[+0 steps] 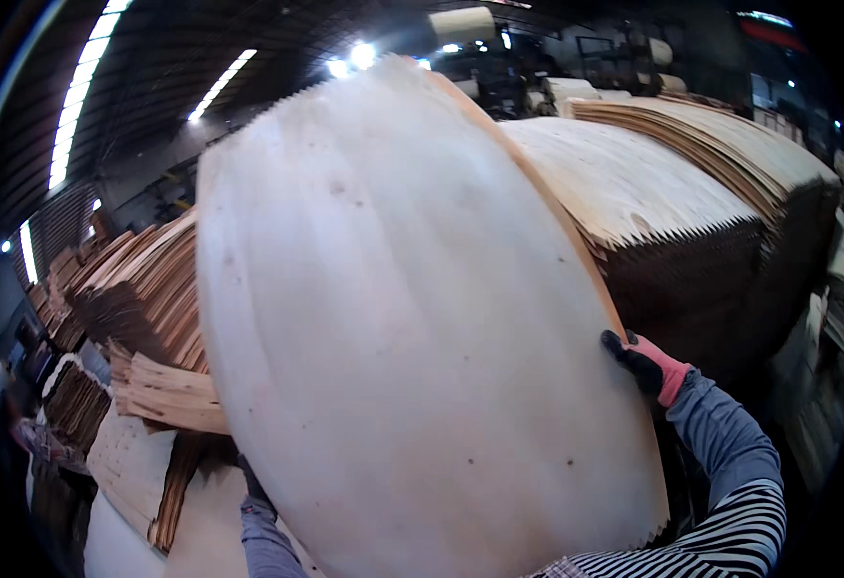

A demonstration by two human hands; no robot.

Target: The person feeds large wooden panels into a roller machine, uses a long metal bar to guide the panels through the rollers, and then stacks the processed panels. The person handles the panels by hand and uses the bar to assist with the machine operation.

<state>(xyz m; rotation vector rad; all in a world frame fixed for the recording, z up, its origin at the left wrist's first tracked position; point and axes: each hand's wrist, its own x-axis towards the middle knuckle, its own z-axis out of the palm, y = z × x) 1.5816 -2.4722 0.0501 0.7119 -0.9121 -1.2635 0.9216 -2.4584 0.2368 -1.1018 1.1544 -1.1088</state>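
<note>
A broad, pale, thin wooden sheet with jagged ends (393, 308) stands tilted up before the person, filling the middle of the view. The right hand, in a black-and-pink glove (648, 364), has its fingers clamped on the sheet's right edge. The dark-gloved left hand (252, 480) is at the lower left edge, mostly hidden — whether its fingers grip, I cannot tell. As I judge it, the lifting is done; laying the sheet flat is not. Tall stacks of pale wooden sheets (648, 183) and a brown, uneven pile of thin wood (167, 289) flank it — how many sheets remain to be handled is unclear.
</note>
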